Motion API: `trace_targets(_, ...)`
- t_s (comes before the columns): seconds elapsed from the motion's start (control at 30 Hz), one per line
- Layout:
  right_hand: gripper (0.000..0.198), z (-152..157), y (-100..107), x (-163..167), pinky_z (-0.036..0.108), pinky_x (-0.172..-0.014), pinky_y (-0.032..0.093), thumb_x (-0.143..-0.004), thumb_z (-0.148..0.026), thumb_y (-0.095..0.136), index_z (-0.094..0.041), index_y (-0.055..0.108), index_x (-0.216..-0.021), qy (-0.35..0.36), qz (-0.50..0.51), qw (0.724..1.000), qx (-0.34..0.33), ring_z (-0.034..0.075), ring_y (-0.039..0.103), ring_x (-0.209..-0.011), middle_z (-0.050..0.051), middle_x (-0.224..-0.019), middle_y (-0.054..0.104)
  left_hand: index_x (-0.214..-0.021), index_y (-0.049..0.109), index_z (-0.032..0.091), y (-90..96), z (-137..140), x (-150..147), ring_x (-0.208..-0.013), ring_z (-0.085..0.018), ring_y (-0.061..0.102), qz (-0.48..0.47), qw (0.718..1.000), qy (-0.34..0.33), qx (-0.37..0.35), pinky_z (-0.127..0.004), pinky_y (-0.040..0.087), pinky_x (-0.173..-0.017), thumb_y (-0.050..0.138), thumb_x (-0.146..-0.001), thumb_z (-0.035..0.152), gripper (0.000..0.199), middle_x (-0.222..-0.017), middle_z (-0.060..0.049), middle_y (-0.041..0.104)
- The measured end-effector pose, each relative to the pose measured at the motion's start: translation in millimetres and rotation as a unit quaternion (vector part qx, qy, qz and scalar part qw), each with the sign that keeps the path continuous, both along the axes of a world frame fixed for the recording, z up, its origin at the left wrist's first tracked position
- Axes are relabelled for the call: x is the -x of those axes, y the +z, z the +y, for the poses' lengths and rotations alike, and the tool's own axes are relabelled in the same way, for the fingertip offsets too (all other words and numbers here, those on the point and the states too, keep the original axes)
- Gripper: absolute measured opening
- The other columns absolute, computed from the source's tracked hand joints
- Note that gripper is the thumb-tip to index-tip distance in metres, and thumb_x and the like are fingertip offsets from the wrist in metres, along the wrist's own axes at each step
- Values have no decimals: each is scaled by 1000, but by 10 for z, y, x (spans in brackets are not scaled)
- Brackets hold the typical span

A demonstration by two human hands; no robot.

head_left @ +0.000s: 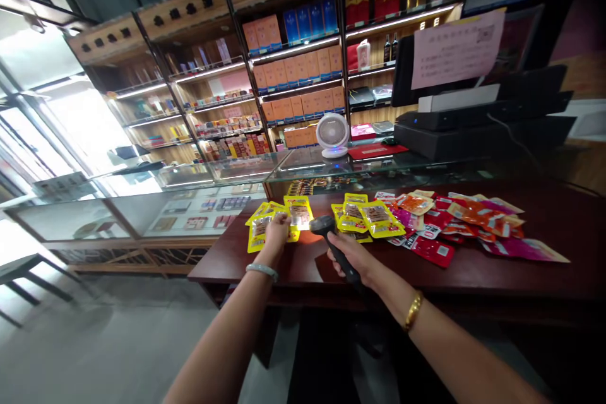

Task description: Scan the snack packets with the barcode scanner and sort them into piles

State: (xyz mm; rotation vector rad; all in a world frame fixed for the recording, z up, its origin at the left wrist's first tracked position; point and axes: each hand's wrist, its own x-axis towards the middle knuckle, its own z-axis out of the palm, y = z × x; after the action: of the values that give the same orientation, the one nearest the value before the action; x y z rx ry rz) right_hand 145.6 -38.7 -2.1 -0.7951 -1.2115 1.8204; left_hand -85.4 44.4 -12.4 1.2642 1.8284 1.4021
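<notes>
My right hand (351, 257) is wrapped round the handle of a black handheld barcode scanner (323, 225). The scanner's head points left, and a reddish glow falls on the table beside it. My left hand (277, 233) is closed at the edge of a yellow snack packet (299, 211) with a clear window showing brown pieces; the fingertips are partly hidden. More yellow packets (259, 227) lie under and left of that hand. Another pile of yellow packets (379, 218) rests just beyond the scanner, to the right.
Red, orange and purple packets (473, 218) are heaped on the right of the dark wooden table (303, 265). A glass display counter (227, 173) runs behind, with a small white fan (332, 134) and a red folder (376, 151). A monitor (404, 72) stands at right.
</notes>
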Motion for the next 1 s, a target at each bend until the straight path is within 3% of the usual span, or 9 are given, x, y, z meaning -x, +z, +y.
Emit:
trace_targets(0.1, 42, 48, 1, -77, 16, -30, 34, -79, -62, 60, -24, 44, -87, -6, -2, 1000, 1, 7, 45, -32, -11, -52, 53, -105, 66, 15, 119, 130, 238, -49, -13, 54, 52, 997, 24, 56, -24, 44, -53, 62, -76, 31, 33, -58, 0, 61)
trace_targets(0.2, 41, 70, 19, -223, 16, -30, 35, -80, -60, 61, -23, 46, -89, -10, -5, 1000, 6, 7, 45, -32, -10, -53, 53, -102, 67, 16, 277, 186, 405, -69, -20, 64, 158, 981, 40, 105, -27, 47, -64, 65, -74, 30, 31, -72, -6, 68)
trace_targets(0.3, 40, 72, 55, -416, 16, -29, 34, -81, -60, 60, -23, 46, -87, -17, -9, 1000, 13, 6, 44, -32, -10, -54, 52, -108, 63, 15, 464, 170, 381, -98, -30, 64, 390, 906, 62, 149, -35, 47, -80, 66, -76, 34, 38, -103, -17, 69)
trace_targets(0.37, 40, 75, 81, -559, 16, -30, 34, -81, -59, 61, -23, 46, -87, -30, -7, 999, 14, 6, 43, -32, -10, -55, 52, -113, 59, 14, 564, 149, 207, -110, -34, 59, 497, 856, 74, 124, -39, 45, -88, 63, -79, 40, 43, -117, -21, 63)
trace_targets(0.43, 39, 84, 105, -702, 16, -30, 34, -81, -58, 63, -23, 45, -85, -50, -2, 999, 12, 6, 44, -33, -9, -55, 52, -114, 58, 14, 611, 147, -92, -114, -34, 57, 531, 841, 64, 77, -40, 42, -92, 56, -85, 45, 43, -121, -21, 61)
trace_targets(0.57, 39, 98, 165, -947, 16, -30, 33, -81, -57, 63, -23, 44, -84, -91, -8, 996, 6, 7, 44, -33, -8, -55, 52, -87, 65, 17, 530, 197, -834, -93, -29, 65, 460, 877, -89, 107, -33, 44, -81, 43, -88, 61, 49, -91, -15, 70)
trace_targets(0.7, 38, 77, 221, -1101, 16, -30, 33, -81, -56, 63, -23, 45, -84, -126, -13, 992, 13, 7, 44, -34, -8, -55, 52, -75, 63, 18, 347, 220, -1275, -80, -29, 66, 387, 897, -191, 102, -30, 42, -70, 60, -74, 65, 47, -74, -12, 68)
trace_targets(0.87, 34, 45, 200, -1166, 17, -31, 35, -83, -53, 63, -24, 46, -85, -141, -19, 990, 6, 8, 46, -35, -7, -56, 53, -78, 58, 19, 176, 219, -1217, -62, -23, 63, 332, 922, -173, 94, -28, 38, -58, 68, -72, 55, 38, -65, -6, 65)
trace_targets(1.0, 37, 24, 161, -1094, 16, -31, 34, -83, -55, 62, -23, 45, -82, -135, -24, 990, 16, 7, 46, -35, -7, -55, 53, -83, 52, 20, 91, 167, -1103, -43, -14, 55, 214, 954, -185, 98, -25, 36, -50, 69, -76, 42, 29, -61, 1, 60)
